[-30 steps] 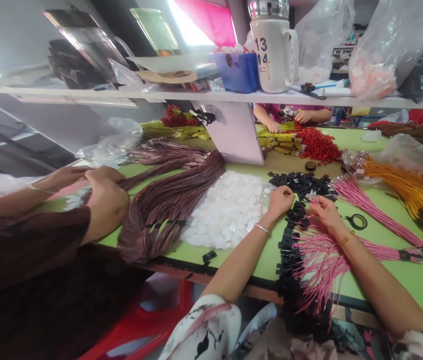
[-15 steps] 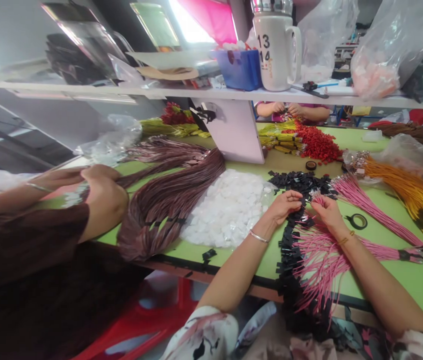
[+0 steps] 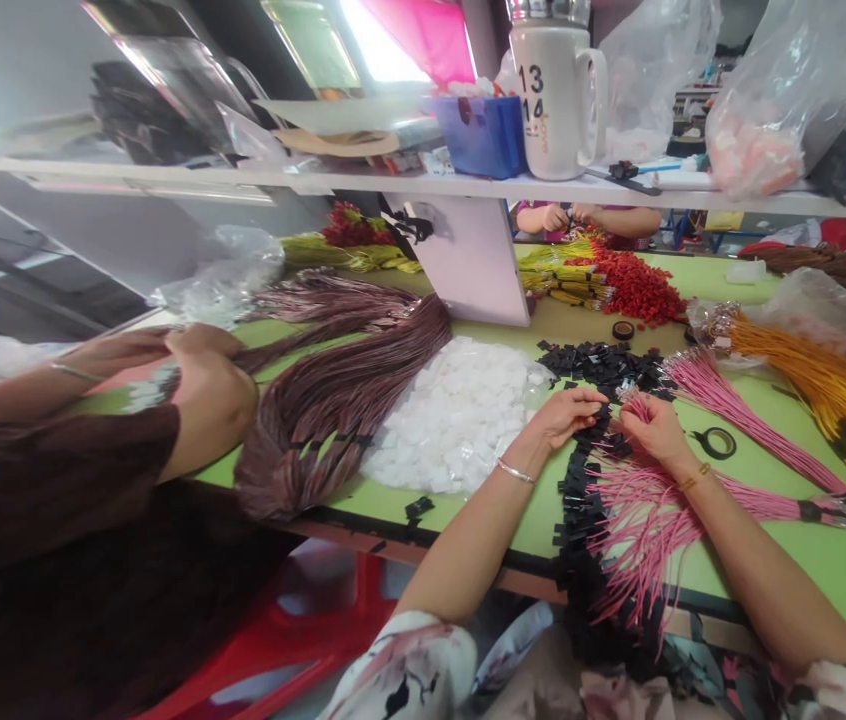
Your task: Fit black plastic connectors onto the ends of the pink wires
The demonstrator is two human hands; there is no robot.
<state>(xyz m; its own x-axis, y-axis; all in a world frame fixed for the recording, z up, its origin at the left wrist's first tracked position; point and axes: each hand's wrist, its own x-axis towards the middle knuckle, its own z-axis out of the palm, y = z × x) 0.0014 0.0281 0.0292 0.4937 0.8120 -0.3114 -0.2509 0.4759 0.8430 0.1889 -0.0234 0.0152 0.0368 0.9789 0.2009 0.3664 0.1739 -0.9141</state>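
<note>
My left hand [image 3: 571,415] pinches a small black connector housing [image 3: 603,410] above the table. Close beside it, my right hand [image 3: 655,425] is closed around a bunch of pink wires with metal terminals [image 3: 627,390] at their ends. Below both hands, pink wires with black housings [image 3: 637,530] fan out toward the table's front edge. A row of black housings [image 3: 577,490] runs along their left side. Behind my hands lies a pile of loose black housings [image 3: 603,365]. Exactly where wire and housing meet is hidden by my fingers.
A bag of white parts [image 3: 460,420] lies left of my hands, with brown wire bundles [image 3: 340,410] beyond. A co-worker's arms [image 3: 205,390] are at far left. Black tape [image 3: 715,442] and orange wires [image 3: 805,360] lie right. A shelf [image 3: 393,182] holds a mug [image 3: 558,100].
My left hand's fingers have closed together more and hold a black housing. My right hand has shifted slightly, still gripping the pink wires.
</note>
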